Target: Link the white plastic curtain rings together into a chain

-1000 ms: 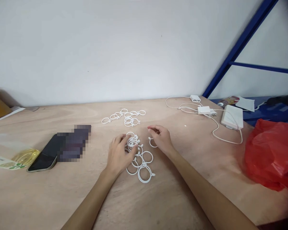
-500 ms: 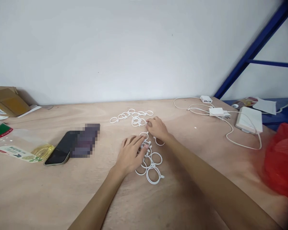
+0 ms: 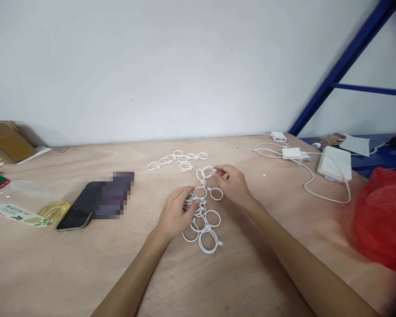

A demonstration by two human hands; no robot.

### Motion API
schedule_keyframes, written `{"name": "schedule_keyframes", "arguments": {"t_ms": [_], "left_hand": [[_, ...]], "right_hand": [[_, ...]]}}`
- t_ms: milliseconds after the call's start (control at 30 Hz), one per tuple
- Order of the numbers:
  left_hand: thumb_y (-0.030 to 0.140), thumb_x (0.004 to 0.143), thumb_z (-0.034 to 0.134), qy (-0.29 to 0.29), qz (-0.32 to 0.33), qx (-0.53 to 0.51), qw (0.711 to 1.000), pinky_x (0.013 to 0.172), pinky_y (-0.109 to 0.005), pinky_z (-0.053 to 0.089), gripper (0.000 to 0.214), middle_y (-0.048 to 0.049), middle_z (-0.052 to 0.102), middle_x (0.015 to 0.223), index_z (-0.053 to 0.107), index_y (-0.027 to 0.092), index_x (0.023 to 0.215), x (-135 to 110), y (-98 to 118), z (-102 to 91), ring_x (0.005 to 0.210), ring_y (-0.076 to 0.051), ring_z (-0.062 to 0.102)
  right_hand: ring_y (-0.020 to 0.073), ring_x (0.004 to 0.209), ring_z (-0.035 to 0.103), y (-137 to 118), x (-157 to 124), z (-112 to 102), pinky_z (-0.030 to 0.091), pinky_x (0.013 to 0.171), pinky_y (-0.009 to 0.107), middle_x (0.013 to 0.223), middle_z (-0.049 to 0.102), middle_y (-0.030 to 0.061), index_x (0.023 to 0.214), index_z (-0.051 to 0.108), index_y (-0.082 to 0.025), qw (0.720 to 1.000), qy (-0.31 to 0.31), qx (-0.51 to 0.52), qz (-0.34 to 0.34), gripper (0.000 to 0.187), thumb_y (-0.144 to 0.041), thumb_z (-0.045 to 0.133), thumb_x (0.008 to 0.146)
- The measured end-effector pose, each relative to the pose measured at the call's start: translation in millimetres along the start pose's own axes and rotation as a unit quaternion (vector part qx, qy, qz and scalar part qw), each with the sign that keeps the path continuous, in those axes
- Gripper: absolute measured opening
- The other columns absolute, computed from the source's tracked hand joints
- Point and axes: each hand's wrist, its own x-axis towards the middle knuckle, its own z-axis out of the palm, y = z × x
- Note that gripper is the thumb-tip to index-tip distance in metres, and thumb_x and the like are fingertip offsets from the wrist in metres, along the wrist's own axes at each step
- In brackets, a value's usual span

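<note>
1. Work surface: a plywood table top (image 3: 53, 273) carries white plastic rings in two groups. A loose cluster of rings (image 3: 177, 160) lies toward the wall, and a linked chain of rings (image 3: 213, 218) runs from just beside it toward the person.
2. Right hand (image 3: 232, 185): the thumb and fingertips (image 3: 215, 170) form a narrow pinch on the top ring (image 3: 207, 171) of the chain, with the ring just left of the hand. A pinch this narrow appears suited to so thin and light a rim.
3. Left hand (image 3: 176, 215): the fingers (image 3: 188, 190) curl over a bunched knot of rings (image 3: 193, 204) mid-chain, partly hiding it. Whether they grip it or only rest on it, one cannot tell. The curled posture seems to steady the bunch against the table.
4. Left of the work: a smartphone (image 3: 74, 211) lies face up, just beside a pixelated object (image 3: 114, 196).
5. Right of the work: a white charger (image 3: 292, 153) with its white cable (image 3: 312, 189) – and, farther off, a red plastic bag (image 3: 383, 220).
</note>
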Motion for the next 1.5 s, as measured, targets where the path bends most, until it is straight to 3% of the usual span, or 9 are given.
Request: {"name": "schedule_keyframes", "arguments": {"t_ms": [233, 367, 567, 800, 1000, 1133, 1267, 1367, 1500], "left_hand": [[0.033, 0.089, 0.051, -0.018, 0.007, 0.022, 1.0, 0.097, -0.043, 0.043, 0.029, -0.0074, 0.065, 0.117, 0.06, 0.021, 0.113, 0.7, -1.7, 1.6, 0.11, -0.023, 0.056], [0.034, 0.088, 0.052, -0.019, 0.002, 0.023, 1.0, 0.098, -0.042, 0.042, 0.03, -0.0067, 0.065, 0.118, 0.06, 0.021, 0.113, 1.0, -1.3, 1.2, 0.111, -0.023, 0.056], [0.037, 0.089, 0.051, -0.02, 0.0, 0.021, 1.0, 0.098, -0.041, 0.043, 0.032, -0.0061, 0.064, 0.118, 0.06, 0.021, 0.114, 1.2, -1.4, 0.7, 0.111, -0.022, 0.056], [0.037, 0.088, 0.052, -0.014, 0.012, 0.03, 0.999, 0.097, -0.042, 0.044, 0.031, -0.0065, 0.065, 0.116, 0.061, 0.022, 0.113, 1.2, -1.2, 1.2, 0.11, -0.023, 0.058], [0.037, 0.088, 0.052, -0.022, 0.007, 0.035, 0.999, 0.098, -0.042, 0.043, 0.032, -0.0063, 0.064, 0.118, 0.06, 0.021, 0.114, 1.1, -2.2, 1.7, 0.111, -0.023, 0.056], [0.038, 0.088, 0.051, -0.023, 0.003, 0.034, 0.999, 0.098, -0.041, 0.043, 0.032, -0.0058, 0.064, 0.119, 0.059, 0.021, 0.114, 0.7, -2.2, 1.8, 0.111, -0.022, 0.056], [0.037, 0.088, 0.052, -0.02, 0.005, 0.031, 0.999, 0.097, -0.042, 0.043, 0.031, -0.006, 0.064, 0.119, 0.059, 0.021, 0.114, 0.7, -3.3, 2.2, 0.11, -0.022, 0.056], [0.036, 0.088, 0.052, -0.02, 0.006, 0.028, 0.999, 0.097, -0.042, 0.043, 0.03, -0.0061, 0.064, 0.118, 0.059, 0.022, 0.114, 0.8, -3.4, 1.8, 0.11, -0.022, 0.056], [0.036, 0.088, 0.051, -0.015, 0.003, 0.011, 1.0, 0.097, -0.041, 0.043, 0.03, -0.0061, 0.064, 0.117, 0.06, 0.022, 0.113, 0.5, -1.0, 0.9, 0.11, -0.022, 0.056]], "right_hand": [[0.0193, 0.074, 0.06, 14.4, 1.7, 8.4, 0.048, 0.076, 0.034, 0.085, 0.068, 0.0092, 0.089, 0.067, -0.014, 0.995, 0.055, -0.029, 0.072, 0.021, -0.026, 0.056, 0.076], [0.0191, 0.076, 0.059, 24.6, 2.8, 8.7, 0.047, 0.079, 0.034, 0.086, 0.066, 0.0093, 0.088, 0.066, -0.013, 0.99, 0.11, -0.055, 0.068, 0.022, -0.022, 0.057, 0.071], [0.0196, 0.076, 0.058, 37.9, 3.3, 0.0, 0.046, 0.078, 0.035, 0.09, 0.065, 0.0077, 0.092, 0.067, -0.016, 0.982, 0.083, -0.079, 0.149, 0.028, -0.027, 0.061, 0.067], [0.0236, 0.085, 0.055, 32.8, -1.5, 1.7, 0.041, 0.081, 0.037, 0.085, 0.062, 0.0059, 0.09, 0.069, -0.022, 0.977, 0.012, -0.18, 0.113, 0.024, -0.033, 0.063, 0.07], [0.0262, 0.089, 0.053, 34.5, -4.0, 4.6, 0.04, 0.08, 0.039, 0.085, 0.063, 0.0083, 0.084, 0.066, -0.02, 0.971, 0.02, -0.223, 0.089, 0.015, -0.026, 0.054, 0.078], [0.0233, 0.085, 0.055, 40.0, -2.7, 3.6, 0.041, 0.081, 0.038, 0.085, 0.064, 0.0085, 0.082, 0.062, -0.017, 0.988, 0.062, -0.126, 0.065, 0.014, -0.018, 0.049, 0.077], [0.0191, 0.073, 0.059, 38.0, -0.5, 4.6, 0.044, 0.073, 0.034, 0.077, 0.065, 0.0048, 0.083, 0.058, -0.018, 0.983, 0.112, 0.074, 0.129, 0.011, -0.026, 0.052, 0.077], [0.0156, 0.063, 0.059, 34.4, 2.2, 4.6, 0.044, 0.063, 0.029, 0.07, 0.065, 0.0011, 0.084, 0.055, -0.02, 0.936, 0.126, 0.266, 0.193, 0.014, -0.029, 0.058, 0.074], [0.0125, 0.061, 0.059, 34.1, 7.4, -1.6, 0.044, 0.055, 0.023, 0.067, 0.065, 0.0008, 0.079, 0.058, -0.017, 0.823, 0.14, 0.481, 0.268, 0.016, -0.016, 0.064, 0.064]]}}
